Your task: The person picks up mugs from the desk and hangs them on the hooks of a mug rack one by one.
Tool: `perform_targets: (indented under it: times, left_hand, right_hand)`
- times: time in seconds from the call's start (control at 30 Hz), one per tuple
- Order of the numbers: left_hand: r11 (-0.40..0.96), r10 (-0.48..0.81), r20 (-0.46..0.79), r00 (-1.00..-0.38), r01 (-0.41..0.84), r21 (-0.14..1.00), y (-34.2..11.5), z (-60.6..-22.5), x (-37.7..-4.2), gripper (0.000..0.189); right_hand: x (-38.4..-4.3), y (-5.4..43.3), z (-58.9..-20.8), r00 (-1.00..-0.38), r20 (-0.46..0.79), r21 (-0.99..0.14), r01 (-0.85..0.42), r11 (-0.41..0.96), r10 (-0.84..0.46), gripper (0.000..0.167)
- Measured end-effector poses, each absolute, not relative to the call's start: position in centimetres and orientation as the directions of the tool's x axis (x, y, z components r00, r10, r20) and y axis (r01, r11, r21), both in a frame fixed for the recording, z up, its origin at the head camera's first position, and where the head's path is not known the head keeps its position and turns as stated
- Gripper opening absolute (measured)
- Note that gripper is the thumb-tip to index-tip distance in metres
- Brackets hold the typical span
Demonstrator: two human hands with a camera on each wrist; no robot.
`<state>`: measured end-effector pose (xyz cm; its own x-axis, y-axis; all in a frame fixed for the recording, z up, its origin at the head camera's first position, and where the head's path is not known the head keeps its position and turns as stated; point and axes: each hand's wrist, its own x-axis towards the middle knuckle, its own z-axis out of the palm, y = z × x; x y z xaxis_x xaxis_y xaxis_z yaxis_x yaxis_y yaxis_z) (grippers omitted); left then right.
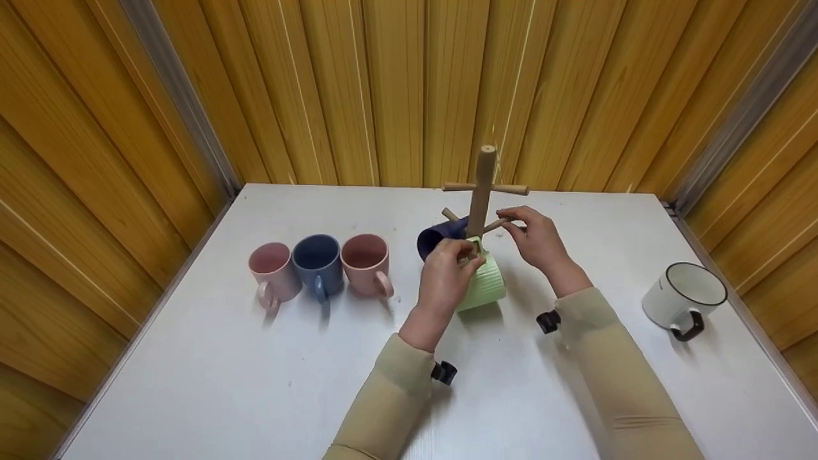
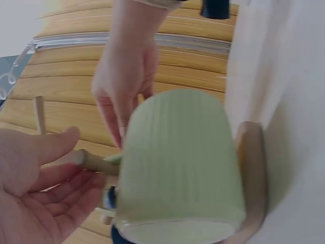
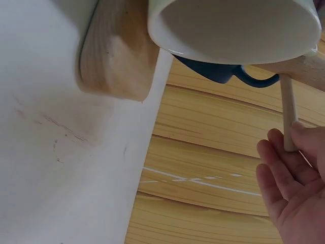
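A wooden mug tree [image 1: 480,204] stands on the table, and a light green ribbed mug [image 2: 180,162] hangs by its handle from a front peg. My left hand [image 1: 445,275] has its thumb and fingers around the tip of that peg [image 2: 94,161], beside the green handle. With my right hand [image 1: 537,241] I pinch the end of another peg [image 3: 288,112] on the right side. A dark blue mug [image 1: 434,237] hangs behind the green one, partly hidden by it and by my left hand. The tree's wooden base [image 3: 119,56] shows in the right wrist view.
Left of the tree, a pink mug [image 1: 275,268], a blue mug [image 1: 317,265] and another pink mug [image 1: 365,262] stand upright in a row. A white mug [image 1: 680,297] with a black handle is at the right. Wood-patterned walls [image 1: 396,89] enclose the table [image 1: 223,377].
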<state>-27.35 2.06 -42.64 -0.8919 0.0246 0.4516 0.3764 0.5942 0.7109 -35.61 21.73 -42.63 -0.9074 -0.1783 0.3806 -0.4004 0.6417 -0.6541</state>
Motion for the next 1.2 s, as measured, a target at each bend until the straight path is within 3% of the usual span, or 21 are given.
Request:
perform_targets:
  times: [0.27, 0.53, 0.8, 1.2]
  left_hand:
    - [0.583, 0.004, 0.524, -0.852, 0.427, 0.691, 1.8, -43.5, -28.1, 0.017]
    - [0.497, -0.002, 0.338, -0.941, 0.292, 0.817, 0.4, -42.4, -28.9, 0.016]
    - [0.384, -0.019, 0.203, -0.979, 0.18, 0.905, -1.4, -42.3, -31.3, 0.016]
    - [0.341, -0.026, 0.179, -0.984, 0.159, 0.926, -1.9, -42.1, -33.6, 0.015]
  right_hand:
    - [-35.3, 21.6, -42.8, -0.916, 0.375, -0.659, -0.37, 0.655, -0.141, 0.022]
    - [-33.3, 21.6, -42.6, -0.898, 0.422, -0.606, -0.382, 0.698, -0.126, 0.017]
    - [-31.1, 21.2, -42.4, -0.882, 0.455, -0.557, -0.392, 0.732, -0.126, 0.015]
    - [-28.6, 19.7, -42.8, -0.799, 0.585, -0.443, -0.46, 0.769, -0.141, 0.011]
